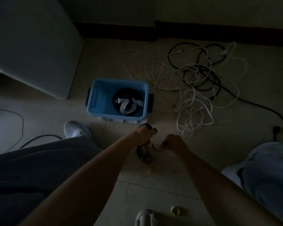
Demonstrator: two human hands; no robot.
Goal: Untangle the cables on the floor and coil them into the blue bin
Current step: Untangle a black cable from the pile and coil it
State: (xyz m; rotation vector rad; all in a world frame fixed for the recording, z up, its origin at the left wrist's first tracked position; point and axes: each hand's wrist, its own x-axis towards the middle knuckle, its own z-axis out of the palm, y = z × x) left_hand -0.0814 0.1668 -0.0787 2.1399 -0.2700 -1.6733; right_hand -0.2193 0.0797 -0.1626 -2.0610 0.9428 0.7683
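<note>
The blue bin (95, 101) stands on the floor ahead of me, with a coiled black cable (121, 92) and a bundled white cable (127, 106) inside. Just in front of the bin my left hand (144, 136) grips a small coil of black cable (145, 156) whose loops hang below the fist. My right hand (172, 143) is beside it, fingers curled, pinching the loose end of that black cable (156, 148). To the right of the bin lies a tangle of white cables (186, 88) mixed with black cables (206, 75).
A grey cabinet (33, 46) stands at the left. My knees and white shoes (75, 129) flank the work spot. A dark plug (276, 129) lies at the right; a black lead (41, 137) trails at the left. A small yellow ring (176, 210) lies near me.
</note>
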